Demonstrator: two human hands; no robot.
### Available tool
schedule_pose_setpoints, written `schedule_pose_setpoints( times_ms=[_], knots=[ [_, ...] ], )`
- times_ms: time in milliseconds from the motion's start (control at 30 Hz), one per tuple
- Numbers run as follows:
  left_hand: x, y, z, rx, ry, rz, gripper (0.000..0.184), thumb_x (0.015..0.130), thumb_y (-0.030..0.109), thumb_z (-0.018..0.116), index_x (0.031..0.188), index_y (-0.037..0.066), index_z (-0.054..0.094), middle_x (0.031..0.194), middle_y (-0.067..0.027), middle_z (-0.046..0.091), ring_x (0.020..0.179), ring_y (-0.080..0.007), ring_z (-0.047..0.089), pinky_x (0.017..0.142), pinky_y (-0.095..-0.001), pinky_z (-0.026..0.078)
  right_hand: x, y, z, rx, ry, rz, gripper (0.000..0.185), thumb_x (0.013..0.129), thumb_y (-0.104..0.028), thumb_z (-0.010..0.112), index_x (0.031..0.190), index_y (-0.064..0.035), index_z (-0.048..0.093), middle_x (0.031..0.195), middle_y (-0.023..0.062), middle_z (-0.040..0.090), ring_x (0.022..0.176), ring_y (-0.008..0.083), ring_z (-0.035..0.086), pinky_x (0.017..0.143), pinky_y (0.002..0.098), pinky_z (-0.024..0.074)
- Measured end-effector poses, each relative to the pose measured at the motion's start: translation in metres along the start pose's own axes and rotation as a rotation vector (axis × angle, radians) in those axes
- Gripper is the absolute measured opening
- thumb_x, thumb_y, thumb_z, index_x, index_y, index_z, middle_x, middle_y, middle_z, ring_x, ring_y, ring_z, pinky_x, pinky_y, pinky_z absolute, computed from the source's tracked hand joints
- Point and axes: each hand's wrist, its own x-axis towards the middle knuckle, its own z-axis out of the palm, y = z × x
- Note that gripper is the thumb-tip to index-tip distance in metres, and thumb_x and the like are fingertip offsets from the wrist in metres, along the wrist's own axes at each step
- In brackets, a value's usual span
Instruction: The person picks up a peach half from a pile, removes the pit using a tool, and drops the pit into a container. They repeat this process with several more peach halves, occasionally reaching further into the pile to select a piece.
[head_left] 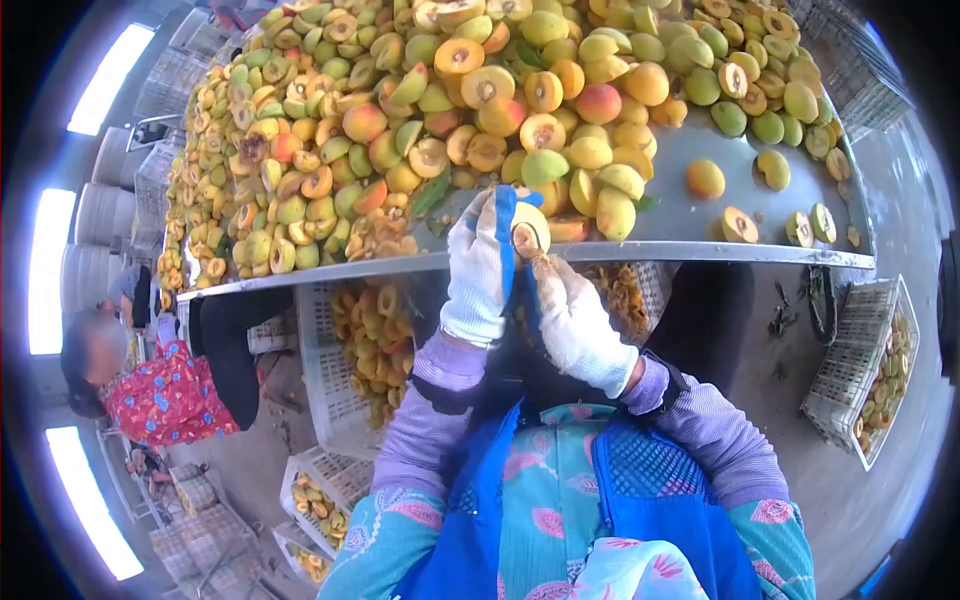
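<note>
My left hand (477, 275), in a white glove with blue on the palm side, grips a halved apricot (531, 226) near the table's front edge. The cut face of the fruit is turned toward me, with a brownish centre. My right hand (580, 325), also in a white glove with stained fingertips, is closed, and its fingertips meet the lower edge of that half. What they pinch, if anything, is hidden. Just beyond my hands lies a large heap of apricots (597, 103), whole and halved, yellow, green and reddish, on the metal table (690, 150).
The table's raised metal rim (340, 270) runs across in front of me. Below it stands a white crate (325, 370) beside more apricots. Another crate (850, 350) of halves stands on the floor at right. At left sits a person in a red flowered top (170, 395).
</note>
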Motion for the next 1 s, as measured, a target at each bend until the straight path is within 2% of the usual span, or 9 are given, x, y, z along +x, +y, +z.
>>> schedule_pose_setpoints(
  times_ms=[300,367,433,500,533,567,667,800,1000],
  knots=[
    [-0.003,0.020,0.004,0.012,-0.019,-0.007,0.033,0.099,0.028,0.049,0.097,-0.001,0.064,0.078,-0.0035,0.063,0.069,-0.0106,0.056,0.064,-0.0258,0.046,0.002,-0.005,-0.004,-0.094,0.001,-0.308,0.039,0.099,-0.032,0.040,0.104,0.0025,0.057,0.079,0.0145,0.059,0.073,0.0264,0.054,0.072,0.0369,0.0454],
    [-0.006,0.016,0.008,0.204,0.095,0.017,0.025,0.098,0.023,0.050,0.101,0.002,0.064,0.074,-0.0043,0.061,0.068,-0.0110,0.056,0.062,-0.0251,0.045,-0.008,-0.017,-0.006,0.004,-0.033,-0.221,0.039,0.100,-0.032,0.039,0.104,0.0020,0.057,0.078,0.0119,0.060,0.073,0.0265,0.054,0.070,0.0364,0.0450],
    [-0.009,0.012,0.010,0.081,0.029,0.073,0.024,0.097,0.022,0.052,0.102,0.002,0.064,0.076,-0.0050,0.062,0.069,-0.0111,0.056,0.062,-0.0251,0.046,-0.013,-0.026,-0.016,0.297,-0.277,0.264,0.042,0.101,-0.039,0.039,0.100,-0.0010,0.057,0.069,0.0026,0.054,0.059,0.0149,0.049,0.056,0.0314,0.0420],
    [0.000,0.013,-0.007,0.322,-0.183,0.177,0.028,0.097,0.025,0.053,0.102,-0.001,0.063,0.082,-0.0052,0.065,0.073,-0.0111,0.059,0.066,-0.0248,0.048,-0.004,-0.009,-0.019,0.093,-0.198,-0.003,0.042,0.100,-0.042,0.040,0.095,-0.0045,0.057,0.064,0.0015,0.051,0.052,0.0124,0.047,0.049,0.0294,0.0407],
    [-0.003,0.025,-0.002,-0.012,-0.167,-0.164,0.032,0.097,0.027,0.054,0.101,-0.003,0.063,0.084,-0.0064,0.067,0.079,-0.0121,0.062,0.069,-0.0247,0.051,-0.008,-0.009,-0.021,-0.056,-0.182,-0.084,0.040,0.100,-0.043,0.040,0.091,-0.0070,0.056,0.062,0.0013,0.048,0.050,0.0117,0.045,0.045,0.0300,0.0385],
    [0.000,0.019,0.001,0.141,-0.122,-0.167,0.033,0.096,0.028,0.056,0.097,-0.004,0.064,0.082,-0.0096,0.067,0.077,-0.0159,0.065,0.067,-0.0269,0.053,-0.012,-0.004,-0.006,0.488,-0.234,0.134,0.043,0.098,-0.049,0.042,0.085,-0.0092,0.052,0.057,0.0011,0.045,0.047,0.0114,0.043,0.042,0.0302,0.0360],
    [0.006,0.011,-0.003,-0.083,-0.112,-0.219,0.034,0.094,0.030,0.059,0.093,-0.004,0.065,0.080,-0.0120,0.067,0.069,-0.0191,0.065,0.061,-0.0295,0.053,-0.006,-0.002,-0.008,1.209,-0.736,0.448,0.051,0.093,-0.062,0.041,0.085,-0.0121,0.046,0.052,0.0000,0.041,0.039,0.0140,0.040,0.040,0.0273,0.0353],
    [-0.005,0.015,-0.002,-0.190,-0.071,-0.220,0.037,0.093,0.033,0.059,0.091,-0.004,0.064,0.079,-0.0139,0.067,0.063,-0.0218,0.065,0.057,-0.0311,0.054,-0.018,-0.014,-0.003,0.714,-0.531,0.265,0.053,0.091,-0.064,0.043,0.083,-0.0115,0.046,0.050,0.0002,0.039,0.038,0.0136,0.038,0.038,0.0275,0.0340],
    [-0.019,0.025,-0.015,-0.220,0.006,-0.180,0.036,0.094,0.030,0.057,0.092,-0.005,0.064,0.083,-0.0149,0.067,0.065,-0.0211,0.065,0.060,-0.0308,0.054,-0.018,-0.011,0.002,1.239,-0.913,0.527,0.052,0.093,-0.061,0.042,0.081,-0.0100,0.048,0.051,-0.0003,0.038,0.040,0.0116,0.039,0.039,0.0272,0.0303]
  ],
)
